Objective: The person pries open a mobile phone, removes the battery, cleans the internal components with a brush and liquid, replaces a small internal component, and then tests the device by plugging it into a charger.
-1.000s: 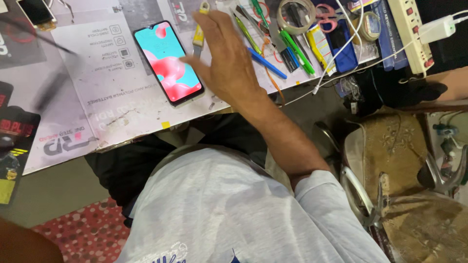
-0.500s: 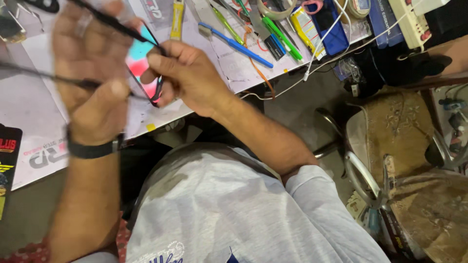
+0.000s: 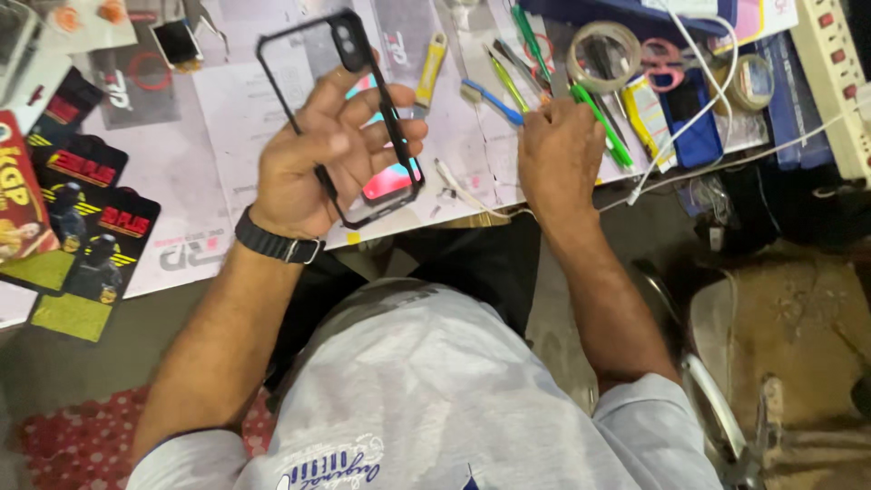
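Clear black-rimmed phone case (image 3: 299, 73) in left hand (image 3: 331, 150)

1. Phone screen (image 3: 392, 177): lit, pink-red and teal, lying on the bench at centre, partly covered by the clear black-rimmed phone case (image 3: 308, 82) held above it.
2. Black hanging packs (image 3: 100, 240): at left, overlapping, each black with red-and-yellow bands and a green lower panel.
3. Red and yellow pack (image 3: 18, 195): at the far left edge, cut off by the frame.
4. White printed sheets (image 3: 240, 113): rectangular, spread flat beneath the phone, grey and red print.
5. Small dark screen part (image 3: 175, 43): far left, rectangular.
6. Yellow-and-white packet (image 3: 648, 111): far right, beside the tape rolls.
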